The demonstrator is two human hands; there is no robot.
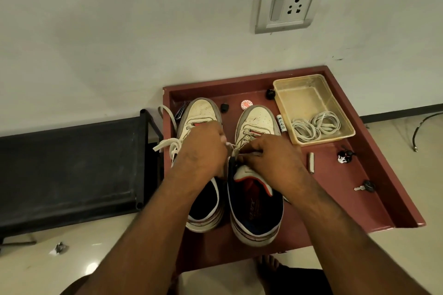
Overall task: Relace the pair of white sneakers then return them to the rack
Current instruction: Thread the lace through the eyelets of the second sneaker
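Against a pale wall with a switch and socket plate (pixel 286 5) at upper right, a reddish-brown surface (pixel 374 175) carries my two white sneakers side by side, toes toward the wall. At centre frame, my left hand (pixel 199 151) and right hand (pixel 271 155) both pinch the lace (pixel 236 151) of the right-hand sneaker (pixel 257 189) over its eyelets. Loose lace ends trail off the left-hand sneaker (pixel 199 115). At right, a clear plastic tub (pixel 311 93) holds coiled spare laces (pixel 316 127); a battery (pixel 311 162) and a key (pixel 364 187) lie nearby. My black rack (pixel 69 165) stands at left.
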